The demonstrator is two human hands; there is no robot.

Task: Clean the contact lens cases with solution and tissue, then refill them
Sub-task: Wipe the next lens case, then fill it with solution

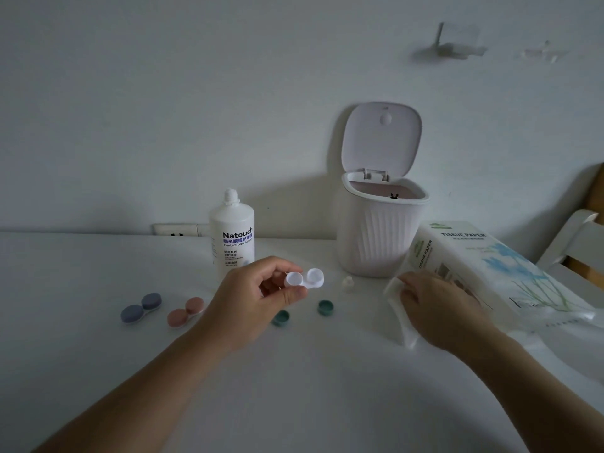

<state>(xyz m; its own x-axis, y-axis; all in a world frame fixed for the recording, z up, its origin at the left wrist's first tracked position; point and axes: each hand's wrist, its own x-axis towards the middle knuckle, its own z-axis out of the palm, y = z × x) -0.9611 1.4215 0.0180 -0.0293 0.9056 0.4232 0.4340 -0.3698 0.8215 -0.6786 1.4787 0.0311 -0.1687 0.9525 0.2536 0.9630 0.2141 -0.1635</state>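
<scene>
My left hand [258, 294] pinches an open white contact lens case [305, 278] by its left cup, held above the table. Its two green caps [281, 318] [325, 307] lie loose on the table below. My right hand [438, 308] grips a white tissue [397, 302] at the mouth of the tissue paper pack [496, 266]. The solution bottle [231, 235] stands uncapped behind my left hand; its small white cap [348, 283] sits near the bin. A blue case [141, 308] and a pink case [185, 312] lie closed to the left.
A white ribbed bin [380, 237] stands at the back with its lid flipped up. A wall socket [178, 229] sits behind the white table [81, 273]. A white and wooden chair [578, 243] shows at the right edge.
</scene>
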